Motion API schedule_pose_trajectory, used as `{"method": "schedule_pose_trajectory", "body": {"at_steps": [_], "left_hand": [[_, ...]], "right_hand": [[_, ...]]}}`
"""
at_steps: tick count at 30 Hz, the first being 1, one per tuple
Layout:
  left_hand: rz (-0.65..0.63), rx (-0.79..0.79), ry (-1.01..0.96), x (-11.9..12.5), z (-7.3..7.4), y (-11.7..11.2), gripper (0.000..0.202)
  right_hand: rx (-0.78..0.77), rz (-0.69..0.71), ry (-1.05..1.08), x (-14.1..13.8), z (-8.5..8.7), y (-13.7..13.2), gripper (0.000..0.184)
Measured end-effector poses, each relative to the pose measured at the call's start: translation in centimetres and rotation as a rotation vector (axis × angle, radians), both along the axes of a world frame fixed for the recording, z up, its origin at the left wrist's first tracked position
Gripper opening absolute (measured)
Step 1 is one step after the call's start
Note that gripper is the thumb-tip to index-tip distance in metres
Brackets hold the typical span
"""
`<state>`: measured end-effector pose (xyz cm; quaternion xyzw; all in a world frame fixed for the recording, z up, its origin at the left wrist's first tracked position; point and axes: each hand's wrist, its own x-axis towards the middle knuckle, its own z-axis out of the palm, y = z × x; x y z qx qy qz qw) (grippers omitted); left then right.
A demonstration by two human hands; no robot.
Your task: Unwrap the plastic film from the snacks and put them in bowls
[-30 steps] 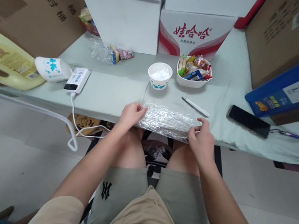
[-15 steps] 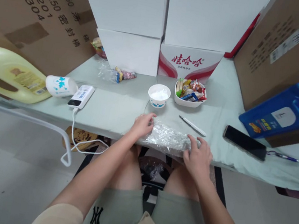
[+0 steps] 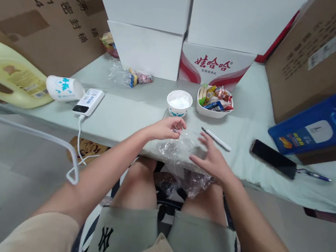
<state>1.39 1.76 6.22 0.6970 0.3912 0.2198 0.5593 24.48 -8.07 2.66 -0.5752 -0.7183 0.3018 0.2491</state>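
My left hand [image 3: 167,128] pinches a corner of a sheet of clear plastic wrap [image 3: 181,161] and lifts it off the near table edge; the sheet hangs crumpled down over my knees. My right hand [image 3: 210,159] hovers just right of the wrap with fingers spread, holding nothing. Beyond the hands stand a small white paper bowl [image 3: 179,103] with white contents and a white dish of wrapped snacks [image 3: 215,101]. A white pen-like tool [image 3: 216,139] lies right of the hands.
A black phone [image 3: 272,158] and a pen [image 3: 315,176] lie at the right by a blue jug [image 3: 314,126]. At the left are a power bank [image 3: 88,101] with its cable, a tipped paper cup [image 3: 63,88] and a yellow jug [image 3: 6,74]. Boxes [image 3: 217,62] line the back.
The wrap lay flat under both hands along the table edge. Now my left hand has lifted one corner and my right hand has let go and opened; the sheet has bunched up.
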Motion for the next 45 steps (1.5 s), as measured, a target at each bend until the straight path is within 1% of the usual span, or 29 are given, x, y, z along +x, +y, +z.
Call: {"method": "schedule_pose_trajectory", "body": {"at_steps": [2,3,4,5,6,7,8,9,10,11,12,13,15,16,18,21,24,26,27,29,31,33,34,36,38,40,42,44,45], "left_hand": [[-0.071,0.046,0.043,0.3,1.8,0.8,0.025],[-0.061,0.079,0.048,0.1,2.8,1.2,0.029],[-0.016,0.114,0.035,-0.2,3.6,1.5,0.034],[0.092,0.144,-0.004,-0.7,4.3,1.7,0.039],[0.248,0.166,-0.066,-1.3,4.7,1.8,0.040],[0.425,0.179,-0.138,-1.8,4.8,1.6,0.038],[0.580,0.165,-0.208,-2.2,4.4,1.2,0.035],[0.686,0.119,-0.265,-2.4,3.7,0.6,0.033],[0.736,0.037,-0.272,-2.3,2.7,-0.1,0.032],[0.706,-0.097,-0.242,-2.1,1.5,-0.8,0.035],[0.611,-0.255,-0.211,-1.7,0.3,-1.6,0.040],[0.509,-0.375,-0.199,-1.3,-0.8,-2.2,0.041],[0.401,-0.483,-0.200,-0.4,-2.5,-3.1,0.029],[0.390,-0.488,-0.191,-0.1,-3.0,-3.3,0.023],[0.408,-0.445,-0.136,0.1,-3.2,-3.3,0.018],[0.403,-0.339,-0.062,-0.3,-2.7,-2.7,0.014],[0.403,-0.327,-0.156,-0.6,-2.5,-2.3,0.015],[0.426,-0.394,-0.254,-0.7,-2.8,-2.2,0.017],[0.436,-0.434,-0.300,-0.8,-2.9,-2.1,0.017],[0.448,-0.497,-0.391,-1.0,-3.3,-1.9,0.015],[0.428,-0.546,-0.459,-1.2,-3.6,-1.6,0.011],[0.365,-0.591,-0.462,-1.4,-3.9,-1.3,0.008],[0.340,-0.598,-0.438,-1.4,-4.1,-1.1,0.014],[0.350,-0.547,-0.360,-1.3,-4.4,-0.8,0.025],[0.404,-0.398,-0.264,-1.2,-4.8,-0.7,0.029],[0.417,-0.256,-0.187,-1.3,-5.1,-0.8,0.027],[0.382,-0.184,-0.159,-1.4,-5.3,-0.9,0.024],[0.382,-0.158,-0.188,-1.4,-5.3,-1.1,0.022],[0.400,-0.152,-0.218,-1.4,-5.2,-1.2,0.025]], "right_hand": [[-0.303,0.177,0.099,-1.4,0.4,2.4,0.051],[-0.409,0.224,0.153,-1.9,0.4,3.2,0.039],[-0.471,0.233,0.217,-2.4,0.3,3.7,0.030],[-0.496,0.204,0.293,-2.7,0.1,4.0,0.026],[-0.500,0.151,0.372,-2.8,-0.1,4.0,0.026],[-0.498,0.091,0.446,-2.9,-0.3,4.0,0.028],[-0.496,0.034,0.513,-2.9,-0.5,3.9,0.031],[-0.494,-0.013,0.572,-2.9,-0.7,3.7,0.035],[-0.493,-0.049,0.621,-2.8,-0.8,3.6,0.038],[-0.493,-0.073,0.665,-2.8,-0.9,3.5,0.041],[-0.496,-0.090,0.704,-2.8,-1.0,3.4,0.044],[-0.504,-0.099,0.734,-2.8,-1.0,3.3,0.046],[-0.525,-0.104,0.762,-2.8,-1.1,3.3,0.048],[-0.526,-0.109,0.759,-2.7,-1.1,3.3,0.047],[-0.505,-0.122,0.727,-2.5,-1.1,3.3,0.043],[-0.473,-0.140,0.677,-2.1,-1.3,3.4,0.041],[-0.455,-0.155,0.694,-1.9,-1.6,3.4,0.050],[-0.445,-0.160,0.754,-1.8,-1.8,3.4,0.057],[-0.444,-0.162,0.785,-1.8,-1.8,3.4,0.056],[-0.439,-0.149,0.810,-1.6,-1.9,3.5,0.043],[-0.419,-0.115,0.757,-1.3,-1.9,3.7,0.026],[-0.335,-0.057,0.620,-0.7,-1.9,3.8,0.018],[-0.253,-0.036,0.527,-0.3,-1.9,3.8,0.018],[-0.021,-0.059,0.329,0.3,-1.9,3.3,0.032],[0.220,-0.150,0.192,0.5,-1.7,2.3,0.045],[0.370,-0.189,0.140,0.1,-1.7,1.0,0.052],[0.420,-0.103,0.096,-1.0,-1.8,-0.3,0.054],[0.403,0.039,-0.023,-2.4,-2.2,-1.5,0.055],[0.385,0.112,-0.098,-3.1,-2.4,-2.1,0.051]]}}
